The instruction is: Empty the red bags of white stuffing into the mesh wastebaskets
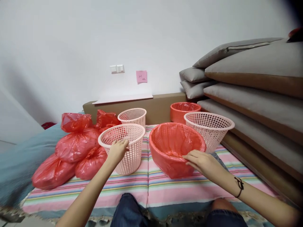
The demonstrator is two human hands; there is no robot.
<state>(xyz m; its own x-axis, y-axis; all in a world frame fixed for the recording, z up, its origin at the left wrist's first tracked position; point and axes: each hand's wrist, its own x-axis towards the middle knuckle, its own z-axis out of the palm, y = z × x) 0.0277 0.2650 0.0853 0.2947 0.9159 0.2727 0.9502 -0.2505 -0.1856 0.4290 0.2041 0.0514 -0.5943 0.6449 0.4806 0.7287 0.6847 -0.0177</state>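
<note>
My left hand (119, 152) is at the near rim of a pink mesh basket (129, 160), its fingers bent over the edge. This basket stands upright and no bag covers it. To its right, a basket lined with a red plastic bag (165, 164) has the bag folded over its rim and down its outside. My right hand (201, 160) pinches the near right rim of that lined basket, fingers over the edge and thumb below. A black cord bracelet (239, 186) is on my right wrist.
Several tied, filled red bags (77, 145) are piled at left. Behind stand another pink basket (139, 118), a red basket (177, 115) and a pink basket (208, 135) at right. Grey cushions (251, 91) are stacked along the right side. Everything rests on a striped cloth (132, 187).
</note>
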